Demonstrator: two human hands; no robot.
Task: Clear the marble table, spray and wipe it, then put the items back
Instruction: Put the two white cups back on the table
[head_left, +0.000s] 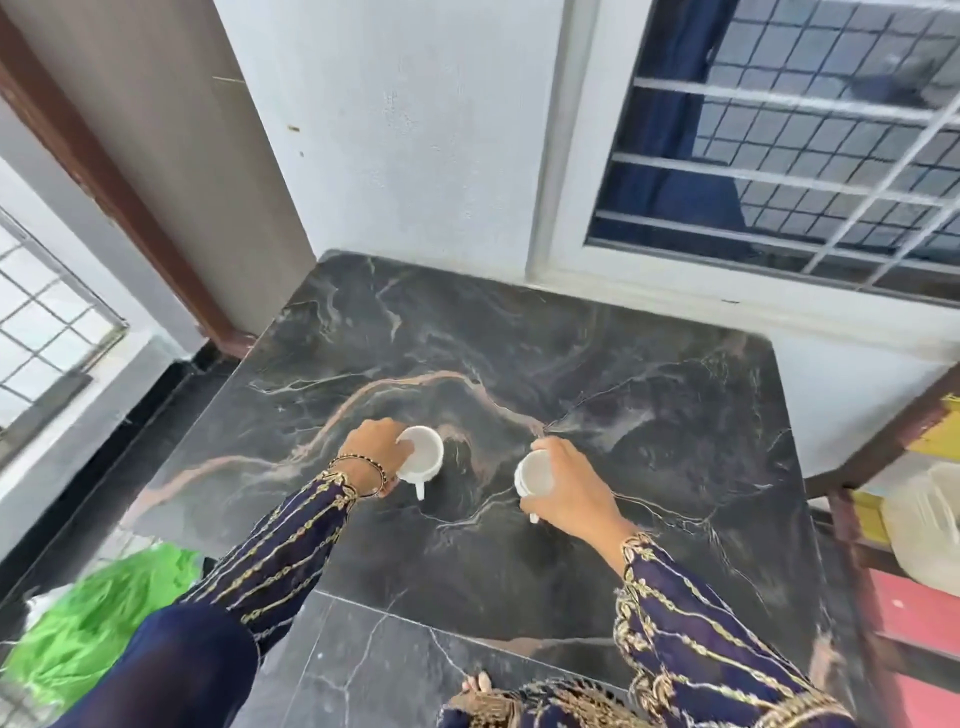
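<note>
The dark marble table (649, 395) with pale and pink veins fills the middle of the head view. Two white cups are on or just above it near the centre. My left hand (375, 447) grips the rim of the left white cup (427, 453), whose handle points toward me. My right hand (571, 486) is closed around the right white cup (535, 472), which tilts slightly to the left. Whether either cup touches the marble I cannot tell. Both arms wear dark blue sleeves with gold embroidery.
A white wall and a barred window (779, 156) stand behind the table. A wooden rack (883, 452) with a translucent plastic container (930, 525) is at the right edge. A green plastic bag (98, 623) lies on the floor at the left, below a brown door frame (119, 208).
</note>
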